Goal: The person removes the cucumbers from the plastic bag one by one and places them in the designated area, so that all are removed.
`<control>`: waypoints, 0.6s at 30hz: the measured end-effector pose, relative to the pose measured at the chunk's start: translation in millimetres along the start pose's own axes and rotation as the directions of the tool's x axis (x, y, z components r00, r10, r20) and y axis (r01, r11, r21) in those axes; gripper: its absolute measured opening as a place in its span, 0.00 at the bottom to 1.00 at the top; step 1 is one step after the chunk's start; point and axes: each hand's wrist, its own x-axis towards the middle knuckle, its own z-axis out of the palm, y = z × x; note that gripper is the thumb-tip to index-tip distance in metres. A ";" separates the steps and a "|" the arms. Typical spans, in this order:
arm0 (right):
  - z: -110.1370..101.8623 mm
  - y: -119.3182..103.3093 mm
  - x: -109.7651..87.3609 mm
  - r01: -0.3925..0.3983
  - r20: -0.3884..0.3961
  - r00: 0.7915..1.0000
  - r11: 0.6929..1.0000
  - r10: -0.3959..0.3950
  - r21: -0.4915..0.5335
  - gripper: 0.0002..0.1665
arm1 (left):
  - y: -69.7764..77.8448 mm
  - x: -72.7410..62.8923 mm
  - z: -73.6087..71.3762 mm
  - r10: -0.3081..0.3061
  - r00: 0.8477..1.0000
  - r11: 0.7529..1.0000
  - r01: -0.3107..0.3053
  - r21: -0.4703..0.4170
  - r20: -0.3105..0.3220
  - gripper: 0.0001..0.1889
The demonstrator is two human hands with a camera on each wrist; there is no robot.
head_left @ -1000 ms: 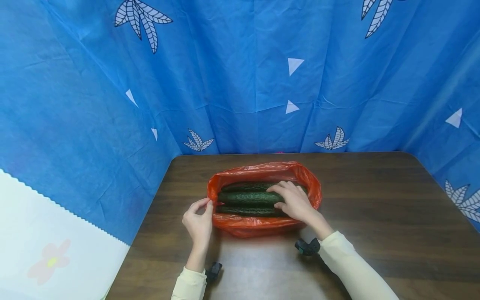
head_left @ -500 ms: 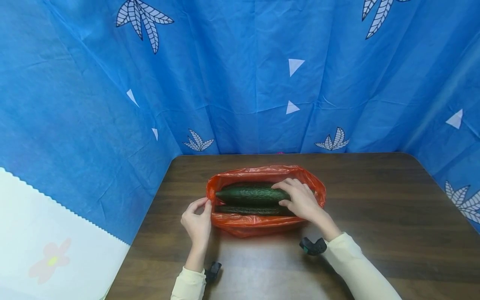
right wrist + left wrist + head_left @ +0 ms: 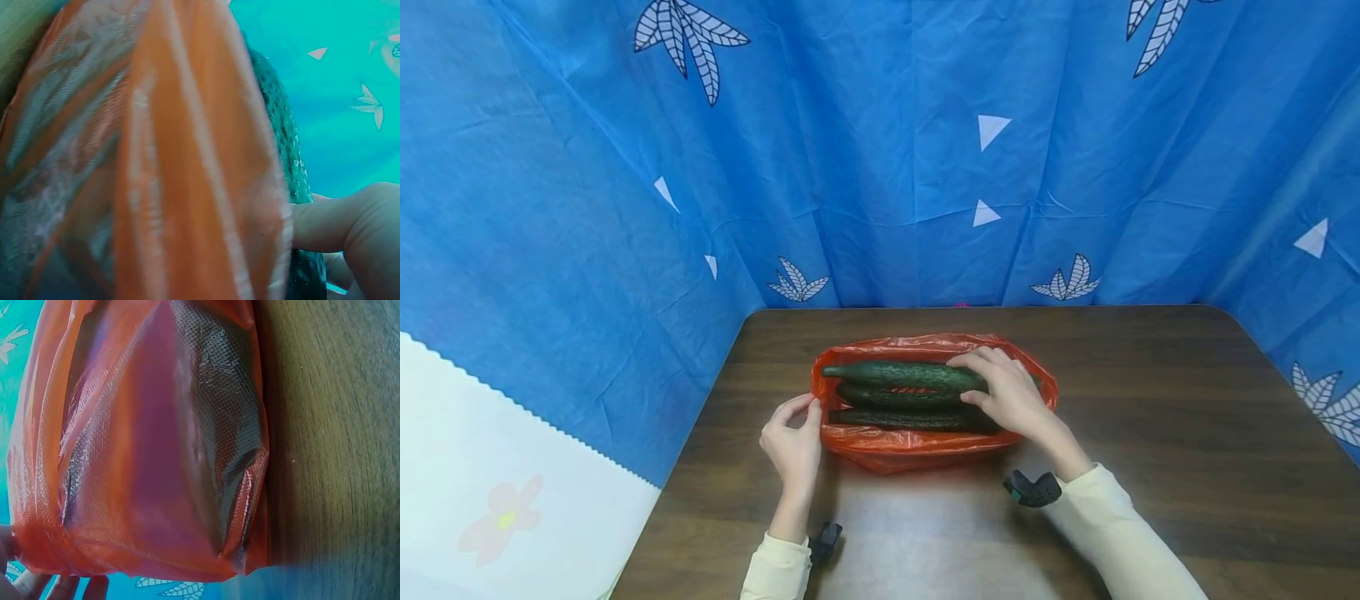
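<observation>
An orange-red plastic bag [image 3: 917, 457] lies on the table with its mouth spread wide. My left hand [image 3: 793, 446] pinches the bag's left rim; in the left wrist view its fingers [image 3: 62, 587] show at the bag's edge. My right hand [image 3: 1007, 400] grips a dark green cucumber [image 3: 895, 375] near its right end, at the back of the bag mouth. Below and in front of it, two more cucumbers lie lengthwise inside. The right wrist view shows the thumb [image 3: 334, 226] against the bumpy cucumber [image 3: 284, 125], partly hidden behind the bag wall.
The dark wooden table [image 3: 1150, 400] carries the bag near its back edge. Behind and beside it hangs a blue cloth [image 3: 880, 167] with white leaf and triangle prints. Black wrist cameras [image 3: 1032, 489] sit on both wrists.
My right hand has moved right and slightly back, raising the cucumber toward the bag's mouth and exposing another beneath it. The bag mouth has stretched rightward. My left hand keeps its pinch.
</observation>
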 end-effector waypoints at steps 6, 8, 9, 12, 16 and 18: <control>-9.0 -9.0 4.2 0.027 -0.005 1.000 1.000 -0.027 0.002 0.30 | -0.4 -1.0 0.2 -0.006 1.000 1.000 0.006 0.000 0.011 0.05; -12.4 -11.7 5.7 0.036 -0.008 0.999 0.999 -0.036 -0.002 0.30 | -0.1 -1.0 0.2 -0.001 1.000 1.000 0.001 0.001 0.010 0.05; -14.3 -12.9 6.3 0.040 -0.009 0.999 0.999 -0.040 -0.008 0.30 | -0.2 -1.0 0.2 -0.001 1.000 1.000 0.001 0.000 0.010 0.05; -20.7 -14.6 6.9 0.047 -0.018 0.999 0.999 -0.047 -0.025 0.30 | -0.2 -0.8 0.2 0.010 1.000 1.000 -0.010 0.006 0.006 0.05; -31.4 -10.8 5.6 0.048 -0.033 0.998 0.998 -0.050 -0.042 0.30 | -0.8 -0.8 -0.1 0.026 1.000 1.000 -0.026 0.017 -0.002 0.05; -37.7 -6.7 4.0 0.045 -0.040 0.998 0.998 -0.047 -0.049 0.30 | -1.0 -1.1 -0.7 0.025 1.000 1.000 -0.025 0.016 0.000 0.04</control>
